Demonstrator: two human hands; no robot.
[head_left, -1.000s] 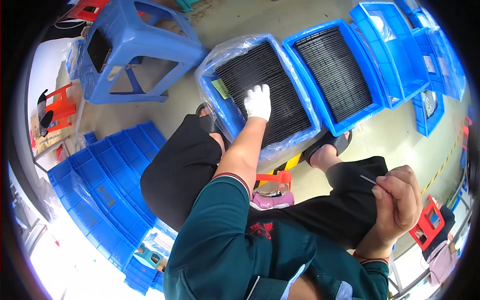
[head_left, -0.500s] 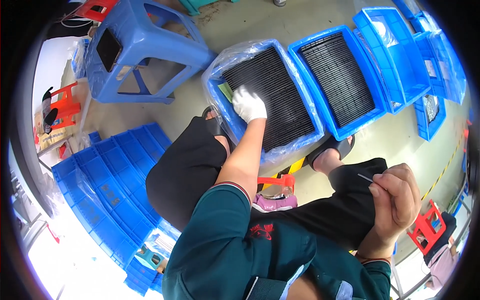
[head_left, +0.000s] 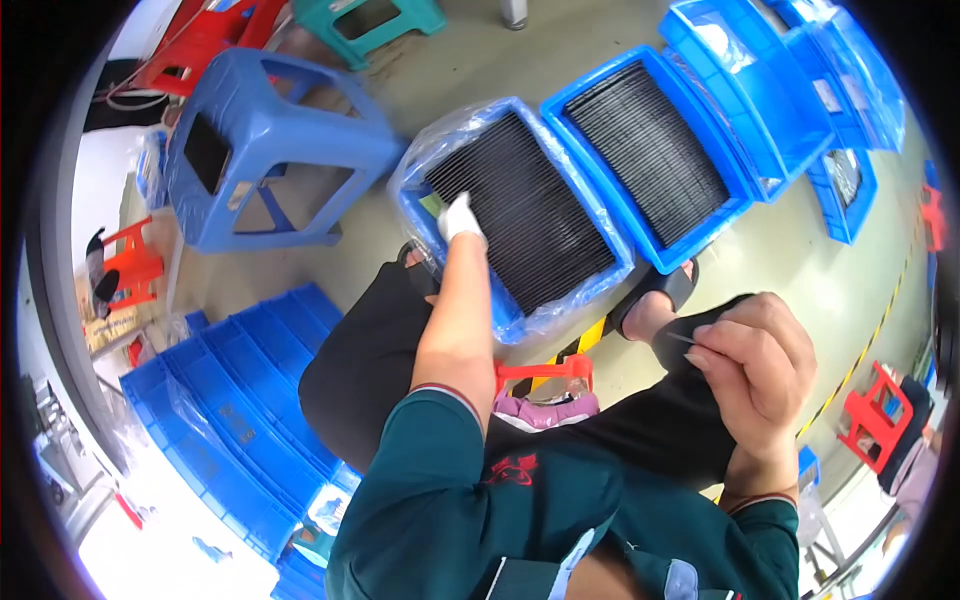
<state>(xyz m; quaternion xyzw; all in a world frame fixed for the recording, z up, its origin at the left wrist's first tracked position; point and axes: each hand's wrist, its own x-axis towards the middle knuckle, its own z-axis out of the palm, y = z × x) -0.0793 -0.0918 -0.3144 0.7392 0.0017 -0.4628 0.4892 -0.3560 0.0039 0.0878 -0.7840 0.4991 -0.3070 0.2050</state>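
Note:
My left hand [head_left: 461, 220], in a white glove, is over the left side of a plastic-lined blue bin [head_left: 515, 325]. Close-set rows of thin black strips [head_left: 525, 210] fill the bin. Beside the glove is a small yellow-green piece [head_left: 433, 204]. The glove's fingers are too blurred to show whether they hold anything. Bare and raised at the right, above my leg, my right hand [head_left: 765, 375] is closed in a pinch. A short, thin grey pin [head_left: 681, 338] sticks out from between its thumb and index finger.
A second blue bin [head_left: 735, 212] of black strips adjoins the first, with stacked blue bins [head_left: 770, 120] beyond. A blue stool [head_left: 290, 140] carrying a dark phone [head_left: 207, 152] stands far left. Blue crates [head_left: 225, 410] lie near left; a red stool [head_left: 875, 418] stands at right.
My left hand has shifted slightly left and toward me within the bin, its fingers now less spread. The right hand has moved a little left, still pinching the pin. The whole view has turned slightly.

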